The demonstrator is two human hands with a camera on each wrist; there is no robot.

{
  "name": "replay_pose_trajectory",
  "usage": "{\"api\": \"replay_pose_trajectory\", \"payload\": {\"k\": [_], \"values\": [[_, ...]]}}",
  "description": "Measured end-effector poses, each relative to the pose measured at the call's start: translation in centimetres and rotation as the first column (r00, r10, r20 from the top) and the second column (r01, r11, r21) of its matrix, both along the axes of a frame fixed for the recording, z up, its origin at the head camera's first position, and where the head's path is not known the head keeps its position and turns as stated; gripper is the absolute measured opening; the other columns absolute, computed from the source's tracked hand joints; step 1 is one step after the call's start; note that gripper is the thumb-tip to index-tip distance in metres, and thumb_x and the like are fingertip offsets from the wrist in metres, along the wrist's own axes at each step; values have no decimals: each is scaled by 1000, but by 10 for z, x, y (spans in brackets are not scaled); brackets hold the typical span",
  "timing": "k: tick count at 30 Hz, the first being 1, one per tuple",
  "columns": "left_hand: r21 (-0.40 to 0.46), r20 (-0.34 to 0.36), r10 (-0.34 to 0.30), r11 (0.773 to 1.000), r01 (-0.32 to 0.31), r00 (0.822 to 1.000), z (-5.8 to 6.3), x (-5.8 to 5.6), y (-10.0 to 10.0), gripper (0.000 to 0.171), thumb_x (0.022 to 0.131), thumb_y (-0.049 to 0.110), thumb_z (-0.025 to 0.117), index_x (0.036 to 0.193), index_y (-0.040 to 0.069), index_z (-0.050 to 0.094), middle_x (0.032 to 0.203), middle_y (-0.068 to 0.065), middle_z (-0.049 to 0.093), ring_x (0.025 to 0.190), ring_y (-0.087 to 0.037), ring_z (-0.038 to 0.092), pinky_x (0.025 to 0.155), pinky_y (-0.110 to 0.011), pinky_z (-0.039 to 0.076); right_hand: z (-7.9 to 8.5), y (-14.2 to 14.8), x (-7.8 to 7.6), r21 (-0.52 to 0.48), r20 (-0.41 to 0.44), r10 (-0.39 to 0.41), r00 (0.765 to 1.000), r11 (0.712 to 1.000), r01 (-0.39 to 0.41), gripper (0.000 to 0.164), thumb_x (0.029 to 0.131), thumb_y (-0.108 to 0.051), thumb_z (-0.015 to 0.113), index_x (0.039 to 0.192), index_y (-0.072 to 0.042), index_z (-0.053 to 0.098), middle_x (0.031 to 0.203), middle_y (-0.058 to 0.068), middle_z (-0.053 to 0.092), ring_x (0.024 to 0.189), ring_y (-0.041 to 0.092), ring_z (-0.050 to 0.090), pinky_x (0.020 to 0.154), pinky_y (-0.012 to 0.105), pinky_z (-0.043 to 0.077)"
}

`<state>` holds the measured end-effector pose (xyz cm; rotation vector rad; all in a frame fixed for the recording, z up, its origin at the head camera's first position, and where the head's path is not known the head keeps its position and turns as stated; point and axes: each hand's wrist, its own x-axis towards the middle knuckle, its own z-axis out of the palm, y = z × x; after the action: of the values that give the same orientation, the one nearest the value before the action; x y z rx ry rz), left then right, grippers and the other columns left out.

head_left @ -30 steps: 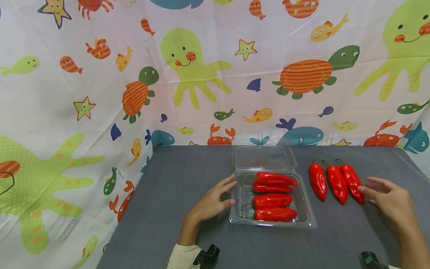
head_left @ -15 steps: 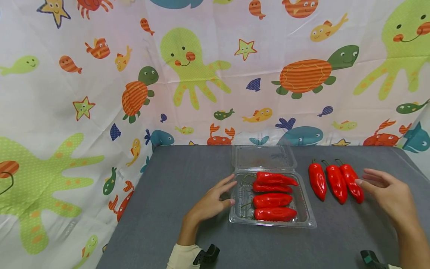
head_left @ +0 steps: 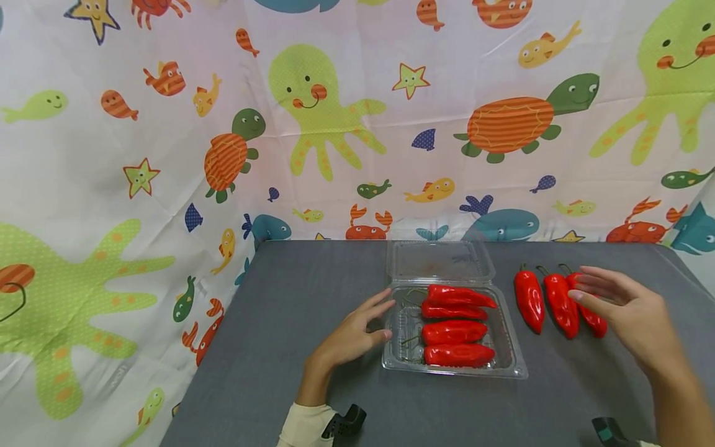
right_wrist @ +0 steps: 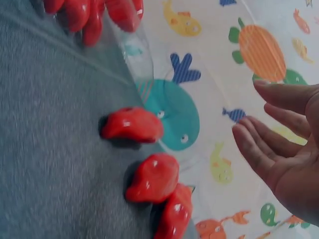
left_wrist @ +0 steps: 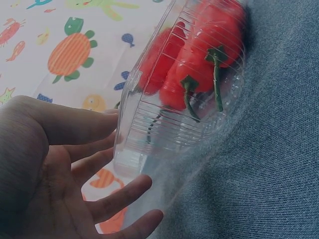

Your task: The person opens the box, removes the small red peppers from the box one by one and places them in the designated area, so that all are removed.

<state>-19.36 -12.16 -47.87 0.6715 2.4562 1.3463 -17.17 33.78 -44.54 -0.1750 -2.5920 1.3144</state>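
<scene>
A clear plastic clamshell box [head_left: 514, 367] lies with its lid [head_left: 436, 261] folded back. Inside, several glossy red peppers [head_left: 455, 356] with green stems lie in a column. My left hand [head_left: 352, 332] rests at the box's left side, thumb and fingers spread along the rim and loosely extended. To the right of the box, three more red peppers stand in a row: a left one [head_left: 529, 301], a middle one [head_left: 560, 304] and a right one [head_left: 595, 321]. Over the right pepper hovers my right hand [head_left: 634, 316], fingers extended, holding nothing, partly hiding that pepper.
A grey cloth-covered table [head_left: 290, 298] carries everything. Behind and to the left hangs a white curtain [head_left: 357, 81] printed with sea animals, meeting the table's back edge. The lid reaches close to that edge.
My right hand has drawn off the right pepper's lower end, risen, and shifted left over the upper part of that pepper. The left hand, the box and the peppers stay in place.
</scene>
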Motion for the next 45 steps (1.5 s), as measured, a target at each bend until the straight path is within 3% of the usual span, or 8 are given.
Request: {"api": "replay_pose_trajectory", "payload": {"k": [2,6,12,22,35,42,45], "values": [[-1,2,0,1000,0,1000,0,0,0,64,101,13,66,161,9,46,175,3,27,160,-26,31,123,-61,34,4,-6,2,-21,-45,32,998,999,-33,62,100,-32,75,153,-8,55,115,-27,62,99,-20,55,74,1,47],[0,2,-1,1000,1,1000,-1,0,0,64,101,13,67,161,8,45,175,3,27,158,-26,33,122,-61,36,13,-16,6,-26,-88,78,993,996,-81,59,99,-27,77,151,-9,57,113,-35,60,101,-19,58,76,3,49],[3,1,0,1000,0,1000,-2,0,0,64,101,13,67,161,8,46,175,3,27,158,-26,34,122,-61,35,22,-29,12,-12,-86,113,990,993,-115,57,98,-27,78,151,-17,59,120,-28,64,104,-15,60,74,8,53],[0,-5,-4,1000,4,1000,-3,-1,0,64,101,13,67,161,8,46,175,3,28,160,-26,29,123,-61,33,27,-54,18,0,-85,217,972,976,-218,52,97,-23,79,147,-18,63,122,-19,68,104,-5,66,74,18,58],[4,-8,-5,1000,5,1000,-1,0,0,64,100,13,67,161,7,46,175,2,28,160,-25,30,122,-61,34,24,-78,21,1,-122,386,914,921,-389,54,95,-13,80,146,-13,63,127,-19,68,105,1,69,76,23,61],[7,-5,-4,1000,4,1000,-1,-1,0,64,101,13,67,161,8,45,176,2,27,160,-25,30,121,-60,37,18,-89,17,-63,-42,440,897,895,-442,57,95,-17,81,148,-11,60,139,14,68,108,6,72,80,23,61],[6,-5,-7,1000,7,1000,0,-1,0,64,101,13,67,161,8,45,176,2,27,160,-25,30,121,-60,36,15,-92,16,-113,0,478,879,873,-474,57,97,-19,79,149,-9,58,141,18,66,112,13,72,82,25,62]]}}
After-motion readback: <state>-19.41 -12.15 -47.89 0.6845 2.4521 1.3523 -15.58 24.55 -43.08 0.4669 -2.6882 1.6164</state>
